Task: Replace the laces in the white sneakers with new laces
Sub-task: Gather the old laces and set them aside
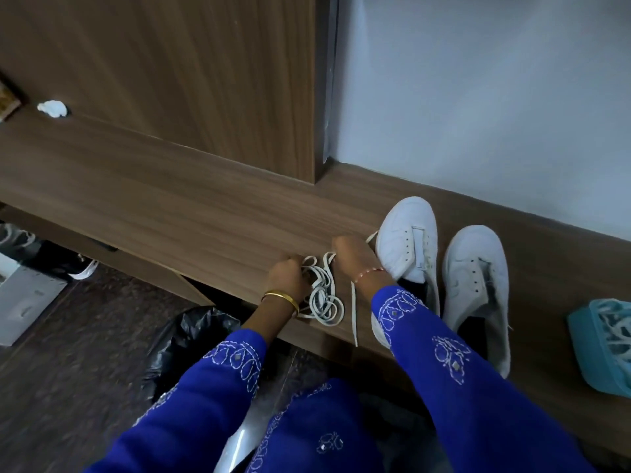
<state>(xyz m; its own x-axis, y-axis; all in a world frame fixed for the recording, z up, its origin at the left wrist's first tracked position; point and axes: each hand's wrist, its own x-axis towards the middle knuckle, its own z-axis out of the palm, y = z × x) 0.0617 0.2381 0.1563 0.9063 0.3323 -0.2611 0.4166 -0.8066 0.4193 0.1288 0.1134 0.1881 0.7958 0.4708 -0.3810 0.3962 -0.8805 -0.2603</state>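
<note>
We work on a pile of laces (322,295).
Our left hand (286,273) and right hand (351,256) fingers pinch the laces near the surface's (205,213) front edge, beside two white sneakers (409,244).

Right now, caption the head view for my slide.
Both hands grip loose laces beside two unlaced white sneakers.

On the worktop (205,213) a tangle of laces (322,295) lies just left of two sneakers (409,244) standing side by side, a basket (594,349) sits well right of them, and a bin bag (191,339) stands below the front edge.
</note>
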